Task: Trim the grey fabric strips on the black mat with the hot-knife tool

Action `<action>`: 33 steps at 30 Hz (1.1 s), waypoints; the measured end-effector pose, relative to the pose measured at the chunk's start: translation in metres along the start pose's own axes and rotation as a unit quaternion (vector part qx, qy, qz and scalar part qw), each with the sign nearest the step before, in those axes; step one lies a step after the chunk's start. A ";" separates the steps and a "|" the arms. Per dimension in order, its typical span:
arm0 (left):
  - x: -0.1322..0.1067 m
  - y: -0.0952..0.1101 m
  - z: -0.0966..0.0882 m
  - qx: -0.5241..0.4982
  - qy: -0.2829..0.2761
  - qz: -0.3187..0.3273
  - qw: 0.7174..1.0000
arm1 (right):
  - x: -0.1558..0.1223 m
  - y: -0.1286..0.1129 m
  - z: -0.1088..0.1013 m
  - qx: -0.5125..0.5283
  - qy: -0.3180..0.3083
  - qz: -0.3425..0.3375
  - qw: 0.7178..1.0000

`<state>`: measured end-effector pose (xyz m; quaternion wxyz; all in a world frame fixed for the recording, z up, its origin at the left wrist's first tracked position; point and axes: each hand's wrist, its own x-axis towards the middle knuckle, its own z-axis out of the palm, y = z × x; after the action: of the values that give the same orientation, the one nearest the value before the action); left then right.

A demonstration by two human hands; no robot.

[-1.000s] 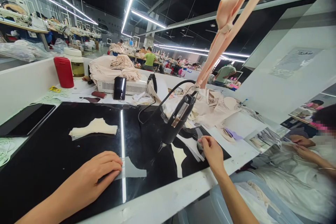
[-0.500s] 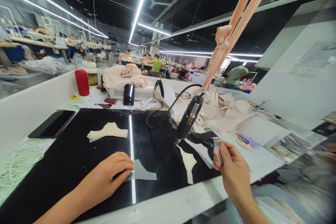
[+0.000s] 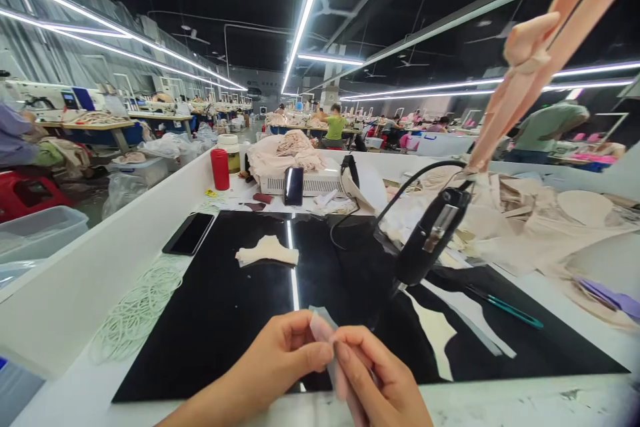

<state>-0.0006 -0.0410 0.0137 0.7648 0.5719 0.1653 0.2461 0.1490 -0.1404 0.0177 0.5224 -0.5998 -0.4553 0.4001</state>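
My left hand [image 3: 295, 357] and my right hand [image 3: 377, 373] meet over the near edge of the black mat [image 3: 200, 333]. Both sets of fingers pinch a thin, translucent grey fabric piece [image 3: 324, 313], with a pale pink layer against it. My fingers cover much of both layers. To the right, a cream curved fabric piece [image 3: 435, 333] and long white strips [image 3: 470, 313] lie on the mat. Teal tweezers [image 3: 520, 313] rest beyond them. A black corded hand tool [image 3: 433, 233] hangs tip down, tied to a pink fabric strap [image 3: 525, 60].
A small stack of cream pieces [image 3: 267, 251] sits on the mat. Left of it are a phone [image 3: 189, 233] and tangled pale green cord [image 3: 137, 310]. Behind stand a red cylinder [image 3: 220, 169], a dark upright device [image 3: 293, 185] and heaped beige fabric [image 3: 285, 153]. Other people work farther back.
My left hand has lifted the grey piece off the mat. My right hand has come in from the right with its pale piece, and the two hands now meet. The view has turned left.
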 end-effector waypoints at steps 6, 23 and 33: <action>0.001 0.000 0.002 -0.058 0.095 -0.058 0.992 | 0.002 0.007 -0.005 0.007 0.018 0.020 1.000; 0.006 0.004 -0.008 -0.035 0.165 -0.059 0.984 | -0.003 0.034 -0.047 0.033 0.108 0.064 0.992; 0.004 0.012 -0.009 -0.007 0.181 -0.065 0.981 | 0.002 0.032 -0.045 0.142 0.136 0.108 0.975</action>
<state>-0.0043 -0.0286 0.0228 0.7406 0.5007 0.3358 0.2968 0.1972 -0.1513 -0.0078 0.6132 -0.6138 -0.2512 0.4292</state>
